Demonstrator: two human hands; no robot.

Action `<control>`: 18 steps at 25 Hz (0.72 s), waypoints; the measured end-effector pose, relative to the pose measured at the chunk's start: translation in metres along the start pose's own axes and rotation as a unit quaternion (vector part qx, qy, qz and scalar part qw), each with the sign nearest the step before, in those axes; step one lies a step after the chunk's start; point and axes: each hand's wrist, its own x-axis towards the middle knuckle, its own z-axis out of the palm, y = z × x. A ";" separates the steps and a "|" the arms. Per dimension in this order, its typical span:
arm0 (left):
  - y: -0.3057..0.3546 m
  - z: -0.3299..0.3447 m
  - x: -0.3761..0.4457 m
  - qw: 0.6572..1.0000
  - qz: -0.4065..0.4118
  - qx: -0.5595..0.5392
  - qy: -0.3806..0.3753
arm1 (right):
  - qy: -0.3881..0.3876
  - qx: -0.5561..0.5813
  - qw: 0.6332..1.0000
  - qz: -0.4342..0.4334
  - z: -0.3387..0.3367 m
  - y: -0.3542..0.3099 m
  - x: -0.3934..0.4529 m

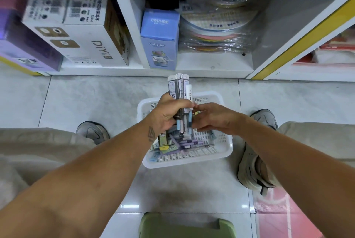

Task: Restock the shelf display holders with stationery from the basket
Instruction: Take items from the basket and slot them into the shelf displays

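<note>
Pale tiled floor (92, 101) in front of a white shelf unit (211, 62).

A white mesh basket (224, 151) of stationery sits on the tiles between two grey shoes (94, 132), with a green stool (184, 226) nearer and a pink mat (278, 216) at the right. On the bottom shelf stand a white box (86, 45), a purple box (25, 45), a blue box (159, 39) and a stack of bagged round pads (219, 24).

arms: both bare from where I'm watching, no sleeves, no watch or rings I can spot
left hand (166, 114): small dark triangle-ish tattoo just below the wrist
right hand (212, 117): no markings I can make out
trousers (34, 147): loose, light beige, kinda baggy
shoes (253, 168): chunky grey-beige sneakers, laces on the right one, dark swoosh-like mark on the left
</note>
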 end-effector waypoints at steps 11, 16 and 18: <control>0.024 0.001 -0.030 0.983 -0.009 -0.162 0.090 | 0.103 -0.165 0.981 -0.010 0.009 -0.031 -0.032; 0.064 0.003 -0.067 0.990 -0.013 -0.117 0.077 | 0.130 -0.207 0.967 -0.067 0.000 -0.075 -0.081; 0.083 0.008 -0.087 0.995 -0.013 -0.084 0.053 | 0.154 -0.249 0.952 -0.094 0.001 -0.099 -0.099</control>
